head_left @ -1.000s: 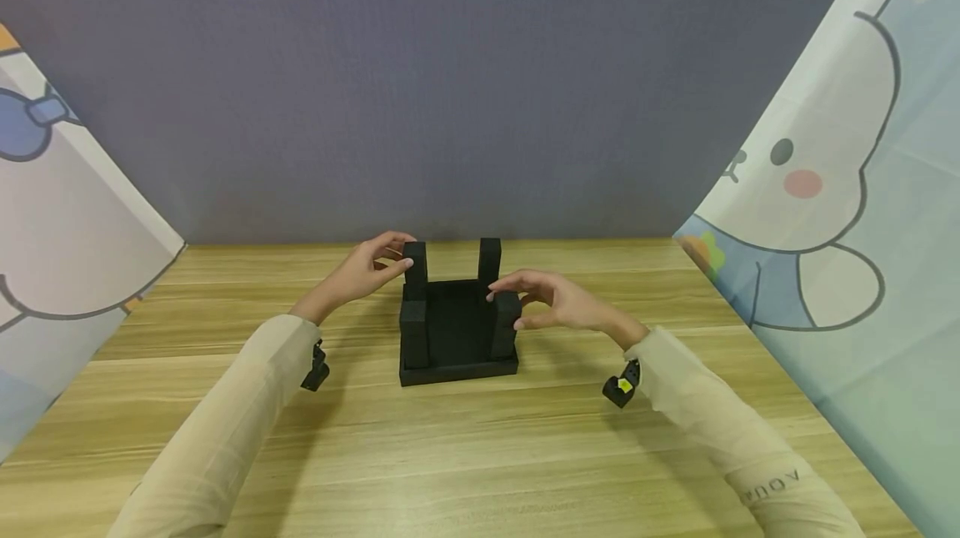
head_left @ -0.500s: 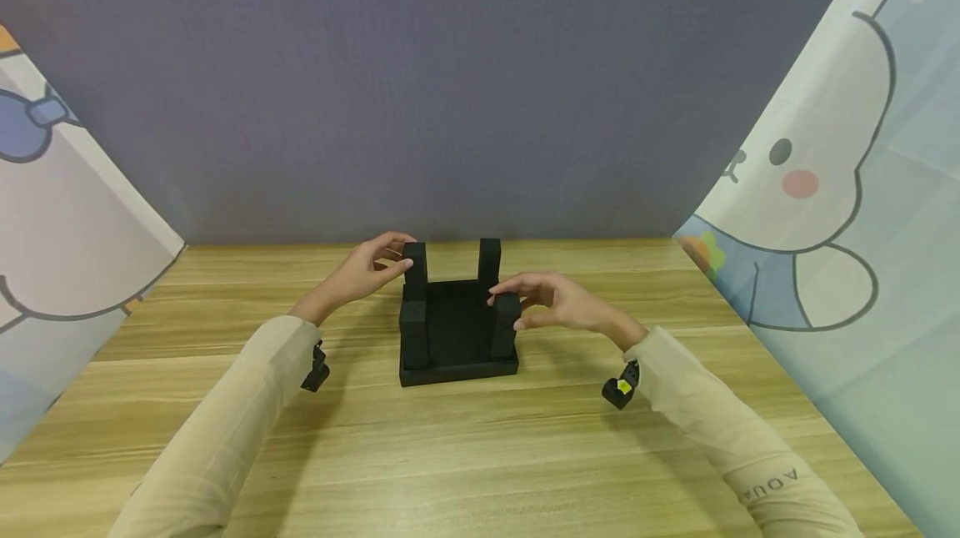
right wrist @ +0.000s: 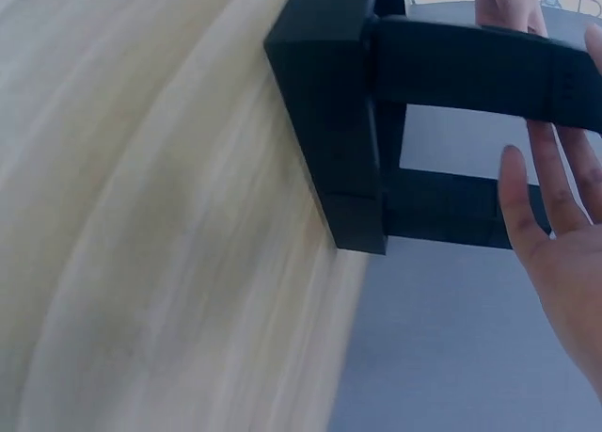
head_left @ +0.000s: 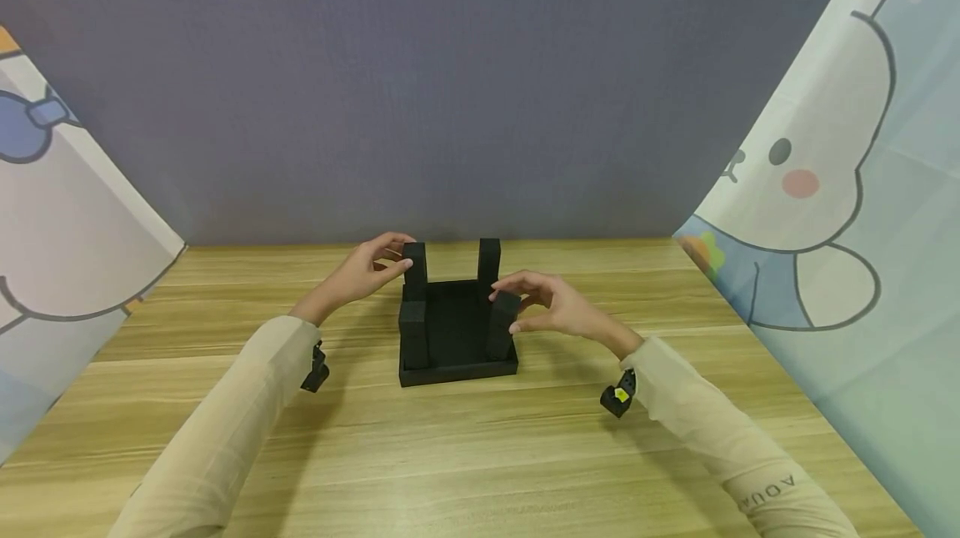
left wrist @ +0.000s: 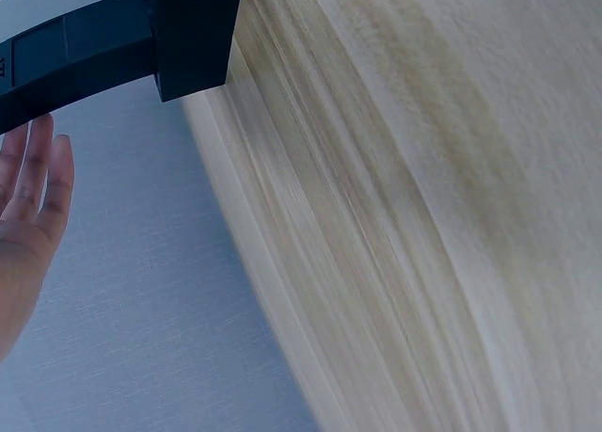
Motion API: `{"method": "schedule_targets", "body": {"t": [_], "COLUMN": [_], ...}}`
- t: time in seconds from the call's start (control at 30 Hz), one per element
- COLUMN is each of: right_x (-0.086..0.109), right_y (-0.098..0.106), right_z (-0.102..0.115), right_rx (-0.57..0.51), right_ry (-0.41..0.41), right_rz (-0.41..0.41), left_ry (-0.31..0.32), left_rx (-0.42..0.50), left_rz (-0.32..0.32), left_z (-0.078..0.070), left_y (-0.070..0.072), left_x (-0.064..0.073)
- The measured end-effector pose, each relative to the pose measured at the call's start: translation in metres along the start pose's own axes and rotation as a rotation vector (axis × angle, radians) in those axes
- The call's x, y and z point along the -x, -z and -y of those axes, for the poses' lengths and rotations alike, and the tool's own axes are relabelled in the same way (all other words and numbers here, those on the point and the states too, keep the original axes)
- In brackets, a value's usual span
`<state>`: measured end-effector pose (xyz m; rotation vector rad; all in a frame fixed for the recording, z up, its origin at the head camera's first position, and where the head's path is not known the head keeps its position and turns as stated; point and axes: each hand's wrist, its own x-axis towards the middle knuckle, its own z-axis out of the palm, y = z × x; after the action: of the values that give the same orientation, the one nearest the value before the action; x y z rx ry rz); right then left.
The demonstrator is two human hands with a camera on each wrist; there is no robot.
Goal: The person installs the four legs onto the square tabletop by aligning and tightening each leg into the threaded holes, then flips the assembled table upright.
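A square black base (head_left: 459, 373) with upright black posts at its corners stands on the table. My left hand (head_left: 362, 273) holds the back left post (head_left: 416, 275) near its top, thumb on the near side and fingers behind. At the front right post (head_left: 503, 329), my right hand (head_left: 561, 306) has its thumb and fingers around the upper part; this post leans slightly left. In the right wrist view, the fingers of the right hand (right wrist: 564, 234) reach past a post (right wrist: 461, 70). The left wrist view shows a post (left wrist: 75, 51) above the left fingers.
The front left post (head_left: 413, 338) and back right post (head_left: 489, 261) stand untouched on the same base. A wooden table (head_left: 450, 455) lies beneath, with a grey panel (head_left: 427, 87) behind it. Cartoon-printed sheets (head_left: 825, 188) flank both sides.
My right hand has shifted slightly left, and the front right post now leans a little to the left. The left hand and the base stay put.
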<state>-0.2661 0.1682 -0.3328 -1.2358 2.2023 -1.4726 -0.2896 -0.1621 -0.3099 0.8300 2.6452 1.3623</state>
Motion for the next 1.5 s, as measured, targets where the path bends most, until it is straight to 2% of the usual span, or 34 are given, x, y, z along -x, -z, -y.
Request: {"method": "schedule_targets", "body": {"t": [0.23, 0.43, 0.53, 0.83, 0.97, 1.17, 1.23, 1.4, 1.5], "right_x": [-0.003, -0.006, -0.005, -0.003, -0.003, -0.003, -0.003, -0.004, -0.004], "right_y": [0.01, 0.012, 0.01, -0.006, -0.01, -0.004, 0.001, 0.009, 0.01], "right_z": [0.004, 0.006, 0.005, 0.004, 0.007, 0.012, 0.005, 0.004, 0.004], "right_rx": [-0.02, -0.017, -0.009, 0.044, 0.055, 0.079, 0.069, 0.03, 0.023], "right_ry": [0.004, -0.002, -0.03, -0.088, -0.067, -0.061, -0.054, -0.021, -0.01], "right_rz": [0.113, 0.147, 0.113, -0.104, -0.13, -0.073, -0.042, 0.04, 0.059], "left_ry": [0.002, -0.002, -0.005, -0.003, 0.0, 0.002, 0.003, 0.002, 0.001], "left_rx": [0.007, 0.013, 0.013, 0.008, 0.007, 0.007, 0.005, 0.001, 0.004], "left_rz": [0.002, 0.004, 0.004, -0.001, 0.0, 0.003, 0.002, -0.001, 0.0], "left_z": [0.001, 0.001, 0.001, 0.001, 0.002, 0.002, 0.002, 0.001, 0.001], "left_y": [0.0, 0.0, 0.0, 0.001, 0.0, 0.0, 0.0, -0.001, -0.001], "left_x": [-0.001, -0.002, -0.002, -0.002, -0.002, -0.002, -0.002, -0.001, -0.001]}}
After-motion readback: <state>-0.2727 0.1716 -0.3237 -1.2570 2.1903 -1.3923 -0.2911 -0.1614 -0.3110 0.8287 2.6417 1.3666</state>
